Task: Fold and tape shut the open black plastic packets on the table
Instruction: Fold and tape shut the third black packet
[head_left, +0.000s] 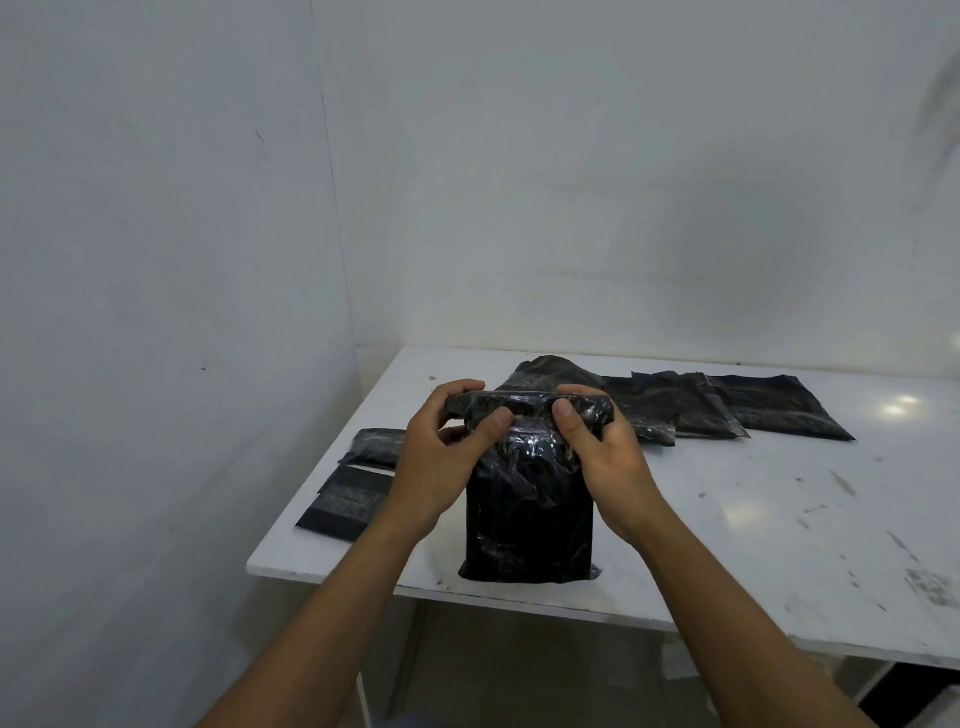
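White counter (727, 493) in a room corner, scuffed with dark marks, bearing a row of flat black packets (753, 405) that overlap along its far side. The held packet (524, 519) stands upright near the front edge, base on the counter and top rolled into a horizontal band, which the left hand (441, 457) and right hand (602, 457) grip at either end, fingers (457, 389) curled over the far side and thumbs pressed on the near face. Two smaller packets (353, 499) lie near the left edge, apparently folded; tape on them cannot be made out in the dim view.
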